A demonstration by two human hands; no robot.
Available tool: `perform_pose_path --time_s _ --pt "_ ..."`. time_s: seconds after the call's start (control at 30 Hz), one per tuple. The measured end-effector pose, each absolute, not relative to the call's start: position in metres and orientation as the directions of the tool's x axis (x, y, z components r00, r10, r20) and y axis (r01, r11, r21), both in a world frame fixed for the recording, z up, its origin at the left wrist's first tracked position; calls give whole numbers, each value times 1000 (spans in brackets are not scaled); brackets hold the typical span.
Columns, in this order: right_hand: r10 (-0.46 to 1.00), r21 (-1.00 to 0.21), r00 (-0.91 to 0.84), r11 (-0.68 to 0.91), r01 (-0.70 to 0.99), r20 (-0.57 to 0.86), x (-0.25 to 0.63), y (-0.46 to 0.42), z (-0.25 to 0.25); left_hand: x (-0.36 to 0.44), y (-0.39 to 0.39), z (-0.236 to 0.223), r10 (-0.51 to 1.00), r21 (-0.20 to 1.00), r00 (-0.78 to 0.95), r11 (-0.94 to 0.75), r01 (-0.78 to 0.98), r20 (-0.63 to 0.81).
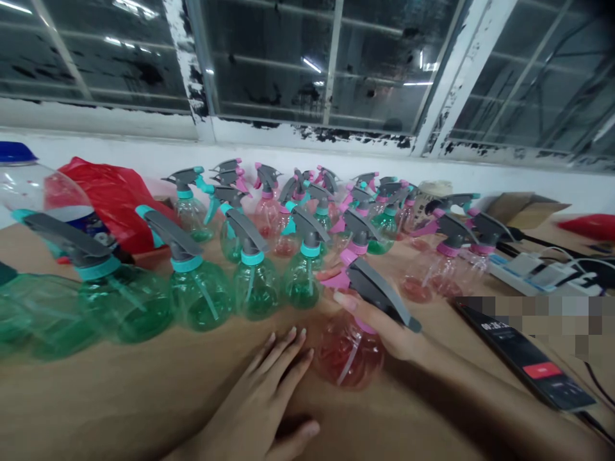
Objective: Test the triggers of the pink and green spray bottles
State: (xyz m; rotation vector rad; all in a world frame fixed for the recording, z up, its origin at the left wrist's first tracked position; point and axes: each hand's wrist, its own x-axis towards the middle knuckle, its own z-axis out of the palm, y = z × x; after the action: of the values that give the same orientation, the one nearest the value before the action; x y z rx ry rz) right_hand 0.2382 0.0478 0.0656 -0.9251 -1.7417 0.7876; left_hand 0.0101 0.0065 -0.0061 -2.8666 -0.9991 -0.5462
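Observation:
A clear pink spray bottle (350,358) with a grey and pink trigger head stands upright on the wooden table (158,397). Around its neck my right hand (384,320) is closed, with fingers by the pink trigger. My left hand (269,384) lies flat on the tabletop just left of that bottle, fingers stretched and holding nothing. A row of green spray bottles with turquoise collars, among them one green bottle (199,298), runs from the left edge to the middle. Two pink bottles, one of them a pink spray bottle (427,275), stand to the right.
More pink and green sprayers crowd toward the wall. A phone (523,352) lies at right, near a power strip (542,272) with cables. At left are a red plastic bag (113,198) and a large clear jug (38,182) with a blue cap. Windows line the back.

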Motion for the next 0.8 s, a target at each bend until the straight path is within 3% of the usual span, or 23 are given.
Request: perform_pose_path --time_s 0.2,0.8 --pt "903 -895 -217 410 175 371 238 46 63 11 7 -7 619 99 732 -778 620 285" --pt "889 -874 -241 439 206 390 242 47 64 12 6 -3 640 117 728 -765 633 246"
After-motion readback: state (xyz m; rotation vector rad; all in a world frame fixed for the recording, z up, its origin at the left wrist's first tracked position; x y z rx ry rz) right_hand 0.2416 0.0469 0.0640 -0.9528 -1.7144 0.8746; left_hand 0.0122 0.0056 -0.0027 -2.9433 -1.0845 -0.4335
